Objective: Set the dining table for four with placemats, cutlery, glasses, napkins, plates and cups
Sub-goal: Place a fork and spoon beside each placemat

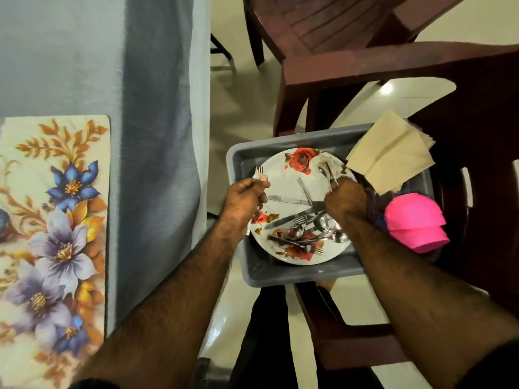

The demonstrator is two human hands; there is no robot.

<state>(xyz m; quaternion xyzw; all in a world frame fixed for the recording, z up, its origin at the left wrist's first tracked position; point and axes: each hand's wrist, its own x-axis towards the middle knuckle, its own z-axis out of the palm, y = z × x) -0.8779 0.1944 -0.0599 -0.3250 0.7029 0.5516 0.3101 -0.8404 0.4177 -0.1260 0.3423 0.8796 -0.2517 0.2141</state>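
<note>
Beside the tabletop [84, 51], over the tub [295, 276], your left hand [244, 200] has its grip closed on forks [259, 172] while your right hand [346, 197] pinches spoons [325, 171] off the plate [283, 178], likely gathering cutlery for the placemat [53, 220].
</note>
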